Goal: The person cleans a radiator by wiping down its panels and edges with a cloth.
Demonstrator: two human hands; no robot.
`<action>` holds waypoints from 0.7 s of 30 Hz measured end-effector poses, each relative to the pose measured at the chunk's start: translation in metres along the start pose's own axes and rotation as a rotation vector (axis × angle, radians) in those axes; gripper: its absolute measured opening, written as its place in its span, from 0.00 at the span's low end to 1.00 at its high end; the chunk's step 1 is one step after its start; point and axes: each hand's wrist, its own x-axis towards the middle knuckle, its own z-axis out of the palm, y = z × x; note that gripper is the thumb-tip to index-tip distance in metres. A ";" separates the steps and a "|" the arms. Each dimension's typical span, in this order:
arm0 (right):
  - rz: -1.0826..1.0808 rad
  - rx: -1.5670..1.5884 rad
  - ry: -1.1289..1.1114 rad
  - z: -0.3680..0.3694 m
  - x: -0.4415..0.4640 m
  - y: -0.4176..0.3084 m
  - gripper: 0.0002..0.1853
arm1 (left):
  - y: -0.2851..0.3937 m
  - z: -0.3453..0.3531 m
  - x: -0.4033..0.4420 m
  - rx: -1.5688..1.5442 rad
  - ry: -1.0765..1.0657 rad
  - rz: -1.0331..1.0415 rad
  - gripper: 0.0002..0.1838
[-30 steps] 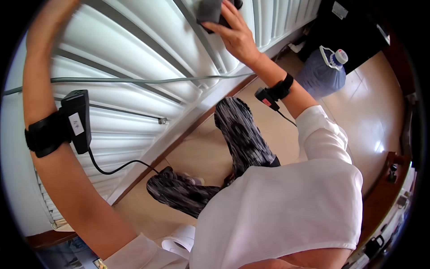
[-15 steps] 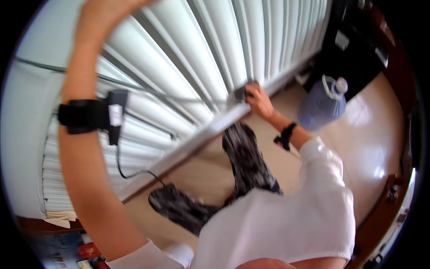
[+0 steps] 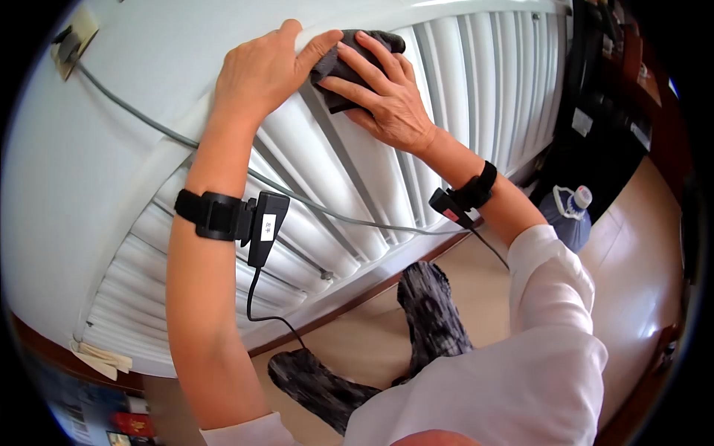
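Left hand, thumb outstretched, right hand reaching forward, fingers spread

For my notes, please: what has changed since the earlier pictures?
The right hand has carried the dark cloth from the lower end of the white slats to their top. The left hand, before mostly out of view, is beside it. Cable and water jug stayed put.

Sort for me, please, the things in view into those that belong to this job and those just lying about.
In the job:
- dark cloth, spread under the right hand
- slatted white panel, beneath it

Apparently just about:
- bottle with a handle, on the floor
- pale cloth, lower left
- grey cable, crossing the panel
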 end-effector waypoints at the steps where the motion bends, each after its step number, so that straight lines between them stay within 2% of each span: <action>1: -0.030 -0.007 0.016 0.004 -0.004 -0.001 0.30 | 0.002 -0.001 0.001 0.005 -0.017 0.016 0.38; 5: -0.143 0.076 -0.023 0.014 -0.049 -0.010 0.21 | 0.006 -0.003 0.000 0.064 -0.058 0.005 0.39; 7: -0.166 0.117 -0.068 0.018 -0.083 -0.012 0.19 | 0.005 0.000 -0.003 0.101 0.032 0.034 0.40; 8: -0.157 0.148 -0.105 0.017 -0.099 -0.015 0.18 | 0.006 -0.001 -0.002 0.117 -0.005 0.016 0.41; 12: -0.236 0.198 -0.270 0.015 -0.164 -0.014 0.18 | -0.004 0.005 0.000 0.167 0.004 0.019 0.42; 15: -0.252 0.240 -0.374 0.013 -0.203 -0.009 0.15 | 0.000 0.001 0.004 0.196 -0.070 -0.033 0.45; 17: -0.348 0.254 -0.450 0.007 -0.214 -0.009 0.14 | 0.018 -0.010 0.005 0.153 -0.085 -0.083 0.37; 19: -0.399 0.324 -0.483 0.005 -0.217 0.000 0.14 | 0.020 -0.010 0.003 0.158 -0.086 -0.082 0.37; 21: -0.598 0.229 -0.529 0.003 -0.196 0.013 0.13 | 0.021 -0.007 0.004 0.155 -0.082 -0.077 0.37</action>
